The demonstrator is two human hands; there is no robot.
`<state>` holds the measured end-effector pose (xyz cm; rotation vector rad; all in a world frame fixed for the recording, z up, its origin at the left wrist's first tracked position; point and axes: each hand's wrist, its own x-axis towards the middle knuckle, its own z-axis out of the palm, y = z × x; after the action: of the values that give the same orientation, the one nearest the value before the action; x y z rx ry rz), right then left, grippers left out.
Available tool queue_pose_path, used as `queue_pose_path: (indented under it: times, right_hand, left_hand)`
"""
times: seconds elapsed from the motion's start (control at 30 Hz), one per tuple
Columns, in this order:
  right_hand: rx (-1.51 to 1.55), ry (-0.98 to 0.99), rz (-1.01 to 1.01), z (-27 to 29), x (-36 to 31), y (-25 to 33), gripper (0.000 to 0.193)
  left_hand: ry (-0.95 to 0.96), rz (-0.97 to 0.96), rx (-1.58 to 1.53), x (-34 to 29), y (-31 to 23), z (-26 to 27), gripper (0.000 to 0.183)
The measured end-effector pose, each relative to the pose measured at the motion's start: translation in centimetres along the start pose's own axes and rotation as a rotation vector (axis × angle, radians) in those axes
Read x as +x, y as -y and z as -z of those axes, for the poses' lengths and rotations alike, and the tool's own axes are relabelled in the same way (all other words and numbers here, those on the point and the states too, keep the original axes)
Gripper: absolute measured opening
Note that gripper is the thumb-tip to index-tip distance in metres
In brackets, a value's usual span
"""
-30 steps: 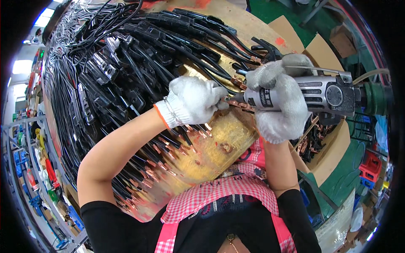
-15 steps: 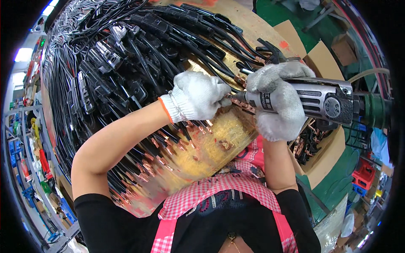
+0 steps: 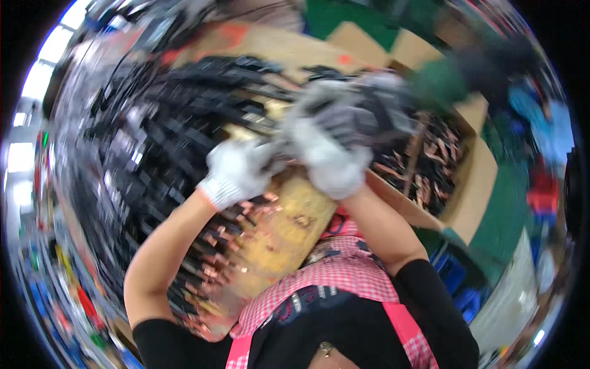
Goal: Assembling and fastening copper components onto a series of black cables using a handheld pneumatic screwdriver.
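My right hand [image 3: 326,144] wraps around a blurred power tool [image 3: 384,114], its body toward two o'clock, long axis running eight to two. The left hand [image 3: 236,166], toward nine, sits nearer its low end, fingers curled; I can't tell what they hold. Copper-tipped cables [image 3: 215,272] lie at six from there.

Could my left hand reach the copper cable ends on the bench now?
Probably yes: your left hand is close, and nothing seems to block the copper cable ends, though blur hides whether it holds anything.
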<state>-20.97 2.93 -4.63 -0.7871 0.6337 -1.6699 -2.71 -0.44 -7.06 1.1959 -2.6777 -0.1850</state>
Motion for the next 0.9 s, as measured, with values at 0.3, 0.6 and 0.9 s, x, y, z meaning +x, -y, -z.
queue_pose_path:
  times: [0.3, 0.6, 0.9]
  right_hand:
    - [-0.644, -0.519, 0.221, 14.4, -2.7, 8.8, 0.032]
    - [-1.431, -1.062, -0.328, 34.6, -6.5, 14.2, 0.06]
    - [-2.258, -0.498, 0.014, 32.5, -4.8, 9.0, 0.055]
  left_hand:
    - [-0.116, 0.286, -0.598, 0.9, -1.0, 0.5, 0.017]
    - [0.186, -0.325, 0.058, 3.3, -1.4, 0.4, 0.022]
    - [0.139, -0.222, 0.223, 4.5, -1.5, -0.2, 0.025]
